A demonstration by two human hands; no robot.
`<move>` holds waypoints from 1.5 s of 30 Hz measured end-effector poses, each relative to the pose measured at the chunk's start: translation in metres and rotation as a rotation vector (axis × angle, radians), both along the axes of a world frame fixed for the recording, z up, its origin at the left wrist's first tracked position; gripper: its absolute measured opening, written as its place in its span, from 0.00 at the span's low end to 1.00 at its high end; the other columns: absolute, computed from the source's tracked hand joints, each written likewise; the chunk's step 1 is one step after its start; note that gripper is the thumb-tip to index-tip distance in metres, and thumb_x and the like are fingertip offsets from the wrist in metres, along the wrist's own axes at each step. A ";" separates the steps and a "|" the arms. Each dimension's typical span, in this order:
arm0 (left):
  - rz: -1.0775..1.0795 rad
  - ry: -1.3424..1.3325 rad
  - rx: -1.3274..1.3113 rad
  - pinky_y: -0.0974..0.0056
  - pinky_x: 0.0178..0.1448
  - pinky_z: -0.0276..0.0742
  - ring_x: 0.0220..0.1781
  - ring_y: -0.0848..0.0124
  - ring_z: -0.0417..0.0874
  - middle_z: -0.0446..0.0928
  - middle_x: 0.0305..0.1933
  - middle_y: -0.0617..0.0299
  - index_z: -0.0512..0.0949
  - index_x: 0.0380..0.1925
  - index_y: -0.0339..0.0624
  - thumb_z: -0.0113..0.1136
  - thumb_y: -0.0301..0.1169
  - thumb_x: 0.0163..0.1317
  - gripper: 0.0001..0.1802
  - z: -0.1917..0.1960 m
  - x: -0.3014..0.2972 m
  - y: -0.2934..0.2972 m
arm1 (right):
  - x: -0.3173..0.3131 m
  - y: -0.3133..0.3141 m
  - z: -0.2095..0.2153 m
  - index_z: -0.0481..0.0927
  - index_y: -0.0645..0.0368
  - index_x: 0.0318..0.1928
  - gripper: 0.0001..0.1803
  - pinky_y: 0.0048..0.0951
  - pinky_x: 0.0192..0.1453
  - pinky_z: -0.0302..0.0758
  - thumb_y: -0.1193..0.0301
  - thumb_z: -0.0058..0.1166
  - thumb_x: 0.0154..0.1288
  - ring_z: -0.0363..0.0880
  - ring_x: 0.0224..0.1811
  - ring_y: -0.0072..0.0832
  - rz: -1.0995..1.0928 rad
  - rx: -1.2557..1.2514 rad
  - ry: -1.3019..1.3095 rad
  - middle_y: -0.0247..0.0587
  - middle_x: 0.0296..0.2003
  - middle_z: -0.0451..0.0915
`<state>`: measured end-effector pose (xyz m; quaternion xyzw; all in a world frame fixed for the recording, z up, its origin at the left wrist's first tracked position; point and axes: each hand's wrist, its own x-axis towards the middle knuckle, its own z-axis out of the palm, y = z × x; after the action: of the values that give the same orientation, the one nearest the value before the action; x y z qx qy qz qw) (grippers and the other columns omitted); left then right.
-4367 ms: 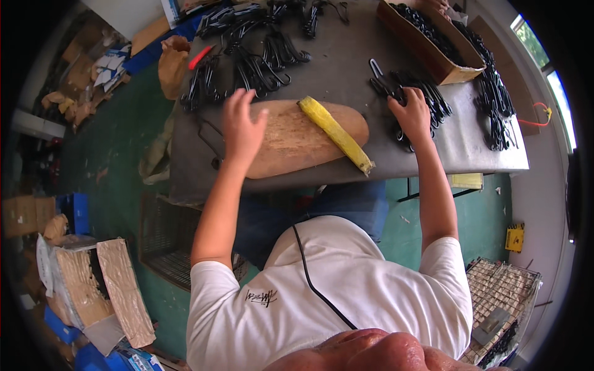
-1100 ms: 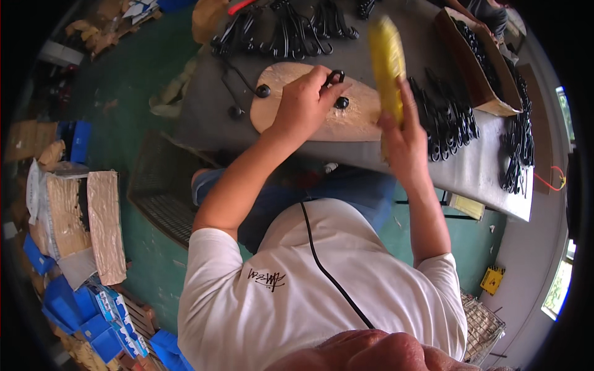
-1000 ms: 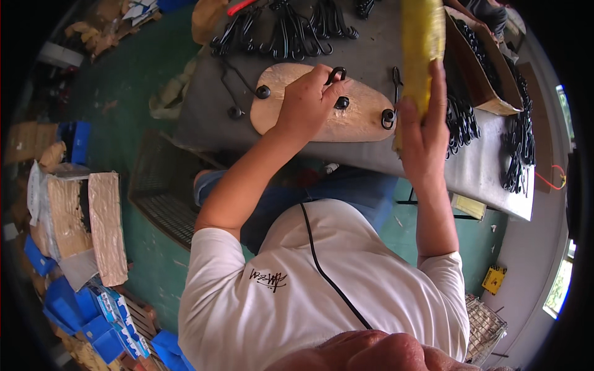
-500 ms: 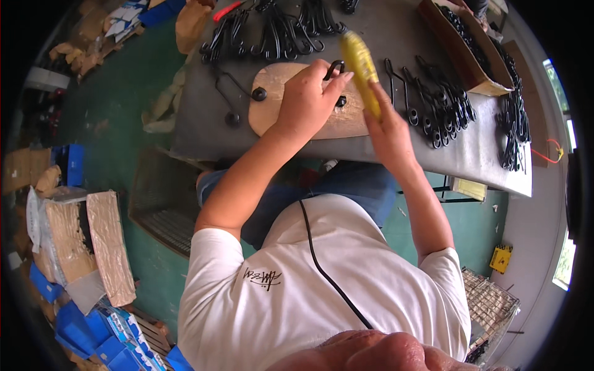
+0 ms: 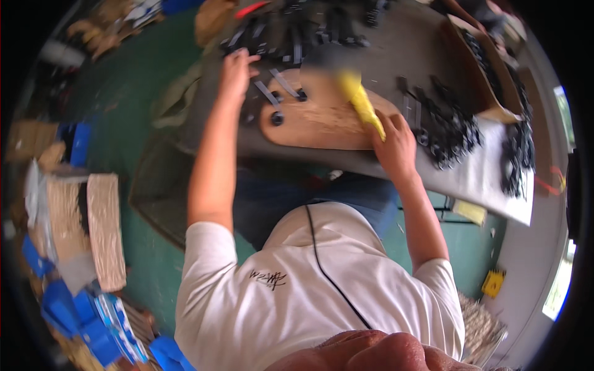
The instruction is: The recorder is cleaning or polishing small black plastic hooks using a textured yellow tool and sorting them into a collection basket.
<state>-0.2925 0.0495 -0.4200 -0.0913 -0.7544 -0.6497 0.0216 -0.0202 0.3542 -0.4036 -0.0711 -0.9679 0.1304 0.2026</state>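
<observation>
My right hand (image 5: 396, 145) is closed around a yellow stick-like tool (image 5: 365, 108), held slanting over the right part of a rounded wooden board (image 5: 328, 130). The tool's far end is smeared by motion. My left hand (image 5: 235, 77) is reached out past the board's left end, fingers apart, beside a heap of black metal hooks (image 5: 250, 37). Nothing shows in it. On the left part of the board lie black rods with round knobs (image 5: 276, 117); another knob (image 5: 301, 94) sits close by.
More black hooks (image 5: 442, 130) lie in a row to the right of the board. A cardboard box (image 5: 489, 93) of black parts stands at the far right, near another person's arm (image 5: 464, 12). A red-handled item (image 5: 252, 9) lies at the back.
My left hand has left the black hooked piece over the board and moved far left toward the heap. Black pieces now lie together at the board's left. The yellow tool has come lower.
</observation>
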 end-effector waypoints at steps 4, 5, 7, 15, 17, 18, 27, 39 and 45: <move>0.297 0.531 -0.667 0.48 0.65 0.72 0.59 0.50 0.79 0.78 0.59 0.43 0.73 0.63 0.36 0.60 0.40 0.67 0.28 -0.001 0.014 0.003 | -0.001 0.043 0.001 0.79 0.52 0.58 0.24 0.41 0.55 0.71 0.57 0.61 0.64 0.75 0.53 0.39 -0.235 0.193 0.143 0.41 0.45 0.77; 0.226 0.612 -0.675 0.47 0.68 0.70 0.63 0.49 0.76 0.77 0.60 0.43 0.74 0.62 0.40 0.61 0.40 0.66 0.27 0.008 0.034 0.019 | 0.002 0.060 -0.003 0.78 0.51 0.59 0.26 0.42 0.55 0.71 0.57 0.62 0.63 0.75 0.53 0.39 -0.335 0.259 0.171 0.40 0.46 0.77; 0.071 0.699 -0.881 0.48 0.67 0.69 0.66 0.53 0.74 0.75 0.63 0.52 0.80 0.57 0.49 0.60 0.44 0.67 0.21 0.008 0.067 0.038 | 0.004 0.084 -0.015 0.75 0.52 0.63 0.31 0.42 0.56 0.71 0.53 0.61 0.63 0.76 0.54 0.40 -0.407 0.265 0.095 0.42 0.48 0.79; -0.002 0.784 -0.901 0.43 0.68 0.66 0.66 0.55 0.73 0.75 0.64 0.55 0.83 0.52 0.48 0.60 0.34 0.59 0.19 -0.022 0.071 0.002 | -0.020 0.092 -0.021 0.71 0.61 0.68 0.42 0.42 0.67 0.69 0.46 0.59 0.60 0.75 0.65 0.44 -0.415 -0.141 -0.215 0.53 0.61 0.77; -0.036 0.804 -0.996 0.44 0.69 0.66 0.65 0.55 0.74 0.75 0.64 0.56 0.84 0.50 0.48 0.60 0.35 0.59 0.18 -0.015 0.067 -0.009 | -0.024 0.085 -0.014 0.71 0.63 0.67 0.42 0.41 0.65 0.71 0.47 0.59 0.59 0.77 0.62 0.43 -0.470 -0.233 -0.128 0.53 0.57 0.79; 0.027 0.854 -1.140 0.46 0.68 0.68 0.63 0.54 0.76 0.75 0.64 0.54 0.83 0.52 0.46 0.62 0.37 0.60 0.20 -0.011 0.064 -0.013 | -0.024 0.079 -0.011 0.73 0.62 0.66 0.40 0.41 0.60 0.74 0.51 0.62 0.58 0.80 0.55 0.42 -0.464 -0.286 -0.062 0.49 0.50 0.81; -0.593 -0.392 0.340 0.78 0.35 0.66 0.32 0.85 0.73 0.85 0.44 0.69 0.77 0.59 0.42 0.55 0.48 0.74 0.24 0.040 0.118 0.104 | -0.021 -0.053 0.014 0.69 0.58 0.69 0.41 0.44 0.56 0.72 0.60 0.68 0.56 0.75 0.49 0.47 0.274 -0.299 0.225 0.50 0.46 0.75; -0.428 0.013 0.065 0.77 0.32 0.64 0.33 0.88 0.74 0.86 0.41 0.68 0.79 0.54 0.45 0.49 0.41 0.79 0.16 0.063 0.123 0.106 | 0.021 0.022 -0.039 0.60 0.57 0.74 0.35 0.35 0.50 0.76 0.59 0.54 0.73 0.78 0.43 0.30 -0.061 -1.258 -0.302 0.40 0.40 0.77; -0.358 0.281 -0.131 0.74 0.38 0.75 0.37 0.82 0.82 0.85 0.37 0.68 0.81 0.48 0.40 0.56 0.37 0.75 0.13 0.070 0.127 0.106 | 0.037 -0.006 0.029 0.51 0.57 0.78 0.36 0.31 0.53 0.77 0.66 0.49 0.76 0.80 0.50 0.26 -0.025 -1.270 -0.239 0.45 0.47 0.81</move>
<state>-0.1653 0.1551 -0.3503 -0.3144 -0.7564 -0.5736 0.0047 0.0167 0.3480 -0.3750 -0.2024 -0.7173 0.6666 0.0134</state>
